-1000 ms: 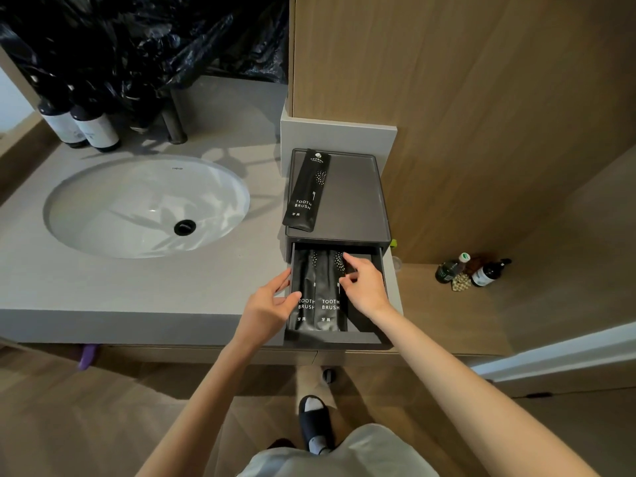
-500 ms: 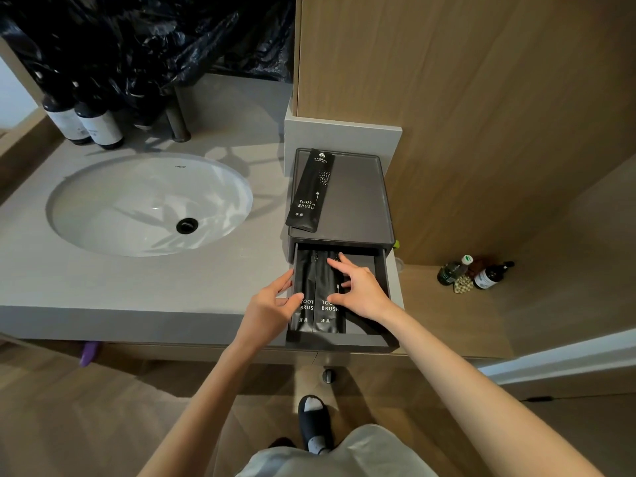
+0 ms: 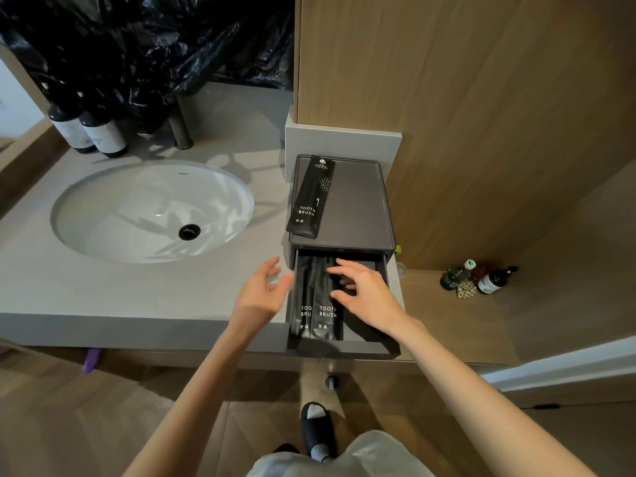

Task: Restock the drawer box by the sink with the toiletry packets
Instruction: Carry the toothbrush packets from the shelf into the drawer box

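The right hand [image 3: 366, 296] is over the open drawer [image 3: 344, 349]. Its fingers are spread and a little bent, and it holds nothing. The fingertips are right over the tops of the two packets in the drawer, but I cannot tell if they touch them. The left hand [image 3: 261, 294] is open too, with loose fingers and nothing in it. It hangs over the counter [image 3: 137, 297], just beside the left wall of the drawer.

The left packet [image 3: 303, 304] and the right packet [image 3: 326, 316] lie flat, side by side and touching, against the left side of the drawer. Both say TOOTH BRUSH. To their right the dark floor of the drawer shows, partly under the right hand. The drawer is pulled out, and its front wall sticks out past the counter edge.

A third packet [image 3: 309, 201] lies on top of the drawer box [image 3: 358, 208], along the left side, a bit tilted. The box stands with a wooden wall [image 3: 481, 98] near its right side.

The white sink [image 3: 151, 208] is to the left, apart from the box, with bare counter between them. Dark bottles [image 3: 89, 132] stand behind the sink, under a black plastic bag [image 3: 137, 46]. Small bottles [image 3: 481, 280] stand on a wooden ledge far to the right.
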`<state>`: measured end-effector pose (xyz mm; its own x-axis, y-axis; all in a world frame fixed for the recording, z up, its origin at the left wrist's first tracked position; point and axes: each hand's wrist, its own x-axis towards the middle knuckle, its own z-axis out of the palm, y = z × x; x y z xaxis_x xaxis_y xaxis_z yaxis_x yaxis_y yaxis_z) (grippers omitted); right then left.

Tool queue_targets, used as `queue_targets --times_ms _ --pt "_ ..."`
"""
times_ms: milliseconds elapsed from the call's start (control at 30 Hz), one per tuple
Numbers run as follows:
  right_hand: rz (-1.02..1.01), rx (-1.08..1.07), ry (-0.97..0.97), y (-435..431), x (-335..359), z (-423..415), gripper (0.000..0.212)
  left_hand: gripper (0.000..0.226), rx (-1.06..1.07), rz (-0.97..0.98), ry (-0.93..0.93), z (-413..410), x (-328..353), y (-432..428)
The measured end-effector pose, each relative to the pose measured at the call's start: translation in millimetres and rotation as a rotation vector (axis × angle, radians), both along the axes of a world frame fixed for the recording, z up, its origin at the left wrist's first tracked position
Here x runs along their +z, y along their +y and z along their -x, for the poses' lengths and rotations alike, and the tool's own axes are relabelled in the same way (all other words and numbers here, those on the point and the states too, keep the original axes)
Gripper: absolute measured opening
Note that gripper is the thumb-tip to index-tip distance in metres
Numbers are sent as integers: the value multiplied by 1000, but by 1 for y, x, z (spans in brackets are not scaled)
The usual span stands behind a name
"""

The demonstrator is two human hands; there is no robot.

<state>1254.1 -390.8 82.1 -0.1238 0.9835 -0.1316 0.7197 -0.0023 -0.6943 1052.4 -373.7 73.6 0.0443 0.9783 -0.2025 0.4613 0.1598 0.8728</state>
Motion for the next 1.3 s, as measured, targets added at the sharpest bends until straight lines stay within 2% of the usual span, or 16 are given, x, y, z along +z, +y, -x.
queue_targets --times_ms 100,200,300,400,567,700,867,933,1000,1100,1233,1300 --pt "-245 -11 -61 -4 21 -8 29 47 102 -41 -19 -5 20 31" --pt "-351 29 -225 7 35 -20 33 47 163 -44 -48 -11 25 67" --pt "-223 56 -336 23 31 -32 45 48 153 30 17 -20 23 94" --pt "-124 54 -370 31 22 -38 49 39 116 61 98 -26 19 106" --pt "-107 72 -360 32 20 -40 50 40 98 87 95 -25 12 110" --pt "-94 99 -349 32 21 -45 50 37 98 7 75 -24 12 112" --pt "-47 101 -288 36 26 -47 49 29 122 -96 -85 -15 23 99" --pt "-22 109 -272 36 28 -47 48 27 114 -73 -231 -14 34 87" --pt "-15 84 -198 35 31 -42 46 25 107 -23 -398 -15 41 72" --pt "-68 -63 41 28 41 -29 45 22 111 44 -551 -16 51 47" --pt "13 -234 553 12 61 -12 45 25 64 99 -668 -26 63 3" --pt "20 -316 733 5 69 -7 45 24 -14 105 -679 -32 65 -18"
